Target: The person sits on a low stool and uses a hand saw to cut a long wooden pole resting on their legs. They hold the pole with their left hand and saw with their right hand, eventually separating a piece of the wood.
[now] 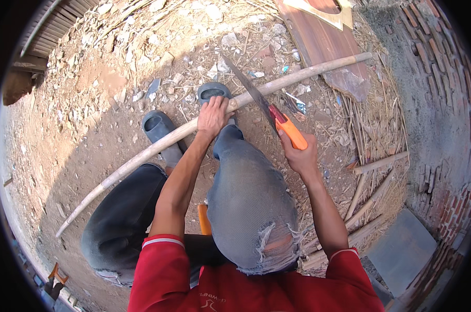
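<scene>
A long, pale, slightly curved wooden pole (157, 147) runs from the lower left to the upper right in front of me. My left hand (213, 116) is closed around it above my slippered foot. In my right hand (302, 155) is the orange handle of a handsaw (253, 92). Its blade crosses the pole a little to the right of my left hand; whether the teeth touch the wood I cannot tell. One grey slipper (213, 91) is just beyond the pole by my left hand, and the other slipper (159, 126) is to its left.
A dark brown board (319, 44) lies under the pole's far right end, with a lighter cut-out panel (324, 13) on it. Sticks (381, 162) and a grey sheet (402, 252) lie beside the brick wall (443, 67). An orange object (204, 219) shows beside my knee. Stones litter the ground.
</scene>
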Demonstrator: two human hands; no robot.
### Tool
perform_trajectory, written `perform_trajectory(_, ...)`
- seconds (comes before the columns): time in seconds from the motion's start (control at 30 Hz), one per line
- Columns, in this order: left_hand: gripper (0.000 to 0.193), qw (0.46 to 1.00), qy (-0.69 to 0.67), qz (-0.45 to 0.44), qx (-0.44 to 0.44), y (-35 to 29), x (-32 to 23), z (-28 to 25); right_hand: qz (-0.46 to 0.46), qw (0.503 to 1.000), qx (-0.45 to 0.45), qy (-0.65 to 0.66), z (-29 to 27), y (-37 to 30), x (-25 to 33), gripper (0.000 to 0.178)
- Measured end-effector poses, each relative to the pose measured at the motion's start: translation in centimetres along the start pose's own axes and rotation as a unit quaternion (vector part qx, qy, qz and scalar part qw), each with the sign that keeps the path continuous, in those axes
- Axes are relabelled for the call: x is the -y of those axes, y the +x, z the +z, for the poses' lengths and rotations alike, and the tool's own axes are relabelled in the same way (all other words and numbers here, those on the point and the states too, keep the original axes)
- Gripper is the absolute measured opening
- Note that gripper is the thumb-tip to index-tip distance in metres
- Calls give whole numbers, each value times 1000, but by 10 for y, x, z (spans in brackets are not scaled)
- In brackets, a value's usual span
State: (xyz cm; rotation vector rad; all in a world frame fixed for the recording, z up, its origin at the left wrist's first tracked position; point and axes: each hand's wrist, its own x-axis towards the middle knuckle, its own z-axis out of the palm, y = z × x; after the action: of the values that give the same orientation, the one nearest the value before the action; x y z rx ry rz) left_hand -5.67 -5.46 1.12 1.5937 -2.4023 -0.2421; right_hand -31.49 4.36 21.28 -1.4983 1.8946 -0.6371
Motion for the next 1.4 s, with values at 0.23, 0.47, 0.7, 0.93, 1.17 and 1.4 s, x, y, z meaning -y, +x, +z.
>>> perform_trajectory(0.23, 64, 998, -19, -34, 46, -11, 13, -26, 31, 987, 16, 155, 7, 21, -17, 18)
perform_trajectory(0.47, 65, 971, -37, -216, 93, -83, 58, -55, -67, 979, -57, 185, 74, -50, -61, 10)
perform_trajectory(0.7, 31, 965, 25, -252, 72, -86, 65, -38, 107, 851, -44, 513, 90, -37, -133, 12)
perform_trajectory(0.93, 26, 952, 33, -269, 141, -76, 71, -44, 77, 936, -63, 339, 40, -29, -48, 15)
perform_trajectory(1.17, 33, 952, 32, -256, 165, -73, 71, -50, -40, 989, -109, 93, 17, -48, 3, 15)
perform_trajectory(1.4, 31, 960, 37, -232, 149, -79, 81, -46, -26, 994, -54, 94, 10, -69, -1, 14)
